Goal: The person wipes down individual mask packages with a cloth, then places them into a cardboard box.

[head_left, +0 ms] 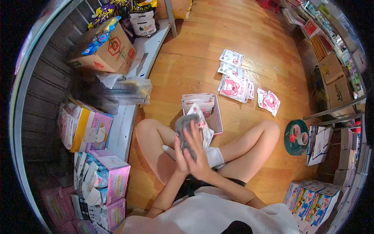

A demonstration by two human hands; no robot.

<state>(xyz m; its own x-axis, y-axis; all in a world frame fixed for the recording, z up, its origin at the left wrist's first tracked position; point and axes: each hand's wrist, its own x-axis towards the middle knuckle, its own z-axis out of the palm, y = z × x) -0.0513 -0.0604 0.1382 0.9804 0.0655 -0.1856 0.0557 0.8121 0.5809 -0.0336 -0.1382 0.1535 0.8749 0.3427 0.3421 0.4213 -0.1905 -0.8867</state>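
An open box [212,111] lies ahead of the crossed legs, packets [235,86] beyond it to the right.

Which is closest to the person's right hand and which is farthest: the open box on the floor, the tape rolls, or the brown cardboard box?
From the right hand:
1. The open box, just ahead on the floor between the knees.
2. The tape rolls, off to the right past the knee.
3. The brown cardboard box, far up on the left.
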